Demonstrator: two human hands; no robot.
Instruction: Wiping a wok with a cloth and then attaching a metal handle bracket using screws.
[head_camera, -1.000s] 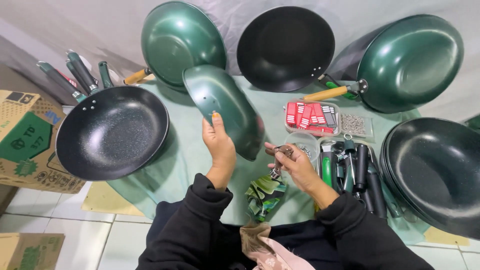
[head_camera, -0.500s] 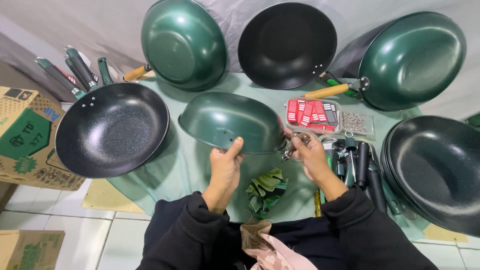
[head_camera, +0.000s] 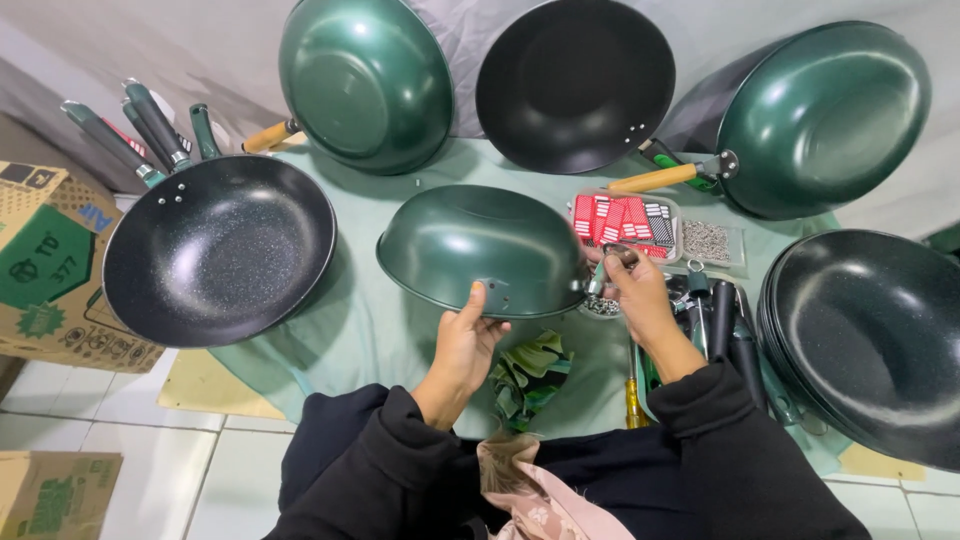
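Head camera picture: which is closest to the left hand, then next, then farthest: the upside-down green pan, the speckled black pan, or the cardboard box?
Measured from the left hand:
1. Upside-down green pan: touching, the hand grips its near rim at the middle of the table.
2. Speckled black pan: farther off to the left, lying open side up on the green cloth.
3. Cardboard box: farthest, at the left edge, beyond that pan.

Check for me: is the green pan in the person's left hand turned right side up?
No, the green pan lies bottom up, its domed underside facing the camera, with the left hand gripping its near rim.
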